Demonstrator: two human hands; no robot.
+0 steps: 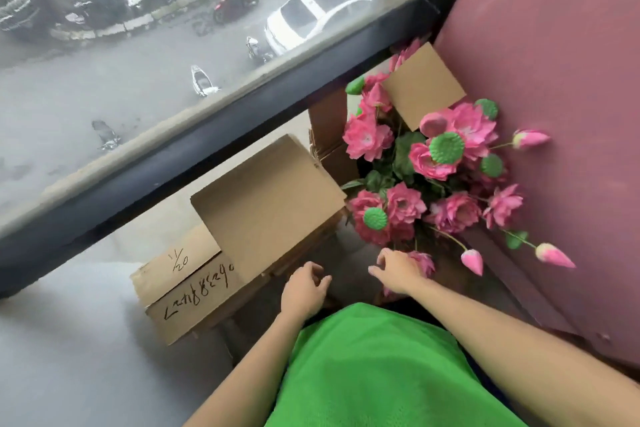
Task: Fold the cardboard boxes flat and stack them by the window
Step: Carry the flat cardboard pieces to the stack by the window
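Observation:
A stack of flattened cardboard boxes point(266, 204) lies on the floor below the window point(173, 45). The lowest visible sheet point(187, 291) carries handwritten black marks. Another cardboard piece point(422, 87) stands further back among the flowers, near upright brown cardboard point(329, 121). My left hand point(304, 288) hovers just off the stack's near right corner, its fingers loosely curled and holding nothing. My right hand point(398, 270) is a little to the right, fingers relaxed and empty, just in front of the flowers.
A bunch of pink artificial flowers with green pods point(433, 170) stands at the right against a dark red wall point(554, 80). The black window frame point(207, 135) runs diagonally. Grey floor point(69, 340) lies at the left. My green clothing point(374, 367) fills the bottom.

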